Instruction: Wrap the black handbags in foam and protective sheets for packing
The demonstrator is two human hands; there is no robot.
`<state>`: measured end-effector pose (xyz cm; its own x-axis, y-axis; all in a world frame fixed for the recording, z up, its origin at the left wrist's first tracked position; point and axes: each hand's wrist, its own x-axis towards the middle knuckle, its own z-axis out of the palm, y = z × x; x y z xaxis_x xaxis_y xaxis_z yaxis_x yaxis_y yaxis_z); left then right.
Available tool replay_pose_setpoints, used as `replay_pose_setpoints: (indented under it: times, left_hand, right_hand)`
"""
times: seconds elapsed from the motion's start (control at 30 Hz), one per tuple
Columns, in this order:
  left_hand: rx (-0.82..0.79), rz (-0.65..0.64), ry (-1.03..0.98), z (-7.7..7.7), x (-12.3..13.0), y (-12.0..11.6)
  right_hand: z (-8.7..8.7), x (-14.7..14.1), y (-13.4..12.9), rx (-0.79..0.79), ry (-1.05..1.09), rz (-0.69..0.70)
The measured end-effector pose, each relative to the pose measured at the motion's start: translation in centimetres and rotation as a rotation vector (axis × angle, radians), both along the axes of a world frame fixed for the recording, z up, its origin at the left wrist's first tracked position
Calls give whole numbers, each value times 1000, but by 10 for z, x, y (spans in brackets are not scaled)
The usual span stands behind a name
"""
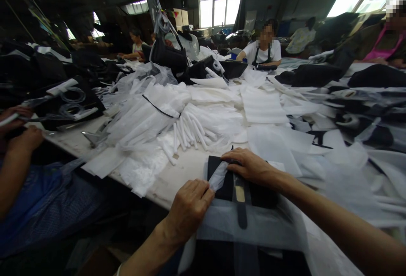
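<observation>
In front of me lies a black fabric piece, seemingly a bag [218,189], with a dark strap [242,216] running along it. A band of translucent wrap [215,225] crosses its near part. My left hand [192,208] is closed at the near left, pinching the end of a clear plastic film strip [218,176]. The strip's other end runs under the fingers of my right hand [245,164], which are bent over it and over the strap's far end. My right fingertips are partly hidden.
Bundled white foam tubes [190,130], clear plastic bags [149,111] and white foam sheets [263,104] cover the table [177,178]. Black bags lie at both sides. A co-worker's hands [27,138] work at the left; a person in a white shirt [261,53] sits across.
</observation>
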<state>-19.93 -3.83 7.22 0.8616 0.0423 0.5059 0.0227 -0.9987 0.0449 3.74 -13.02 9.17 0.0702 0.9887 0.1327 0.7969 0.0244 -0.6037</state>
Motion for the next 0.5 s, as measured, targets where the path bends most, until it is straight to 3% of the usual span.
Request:
replay_pose_setpoints:
  times: [0.1,0.23,0.4,0.5]
  left_hand:
    - [-244,31,-3,13,-2,3]
    - [-845,183,-21,31,17,15]
    - [-1691,150,175,39,51,47]
    - [-1968,151,391,42,55,57]
  right_hand:
    - [9,8,8,-63,-46,46]
    - [22,23,13,-176,106,42]
    - [33,37,11,-206,266,68]
    - [34,38,8,-225,310,59]
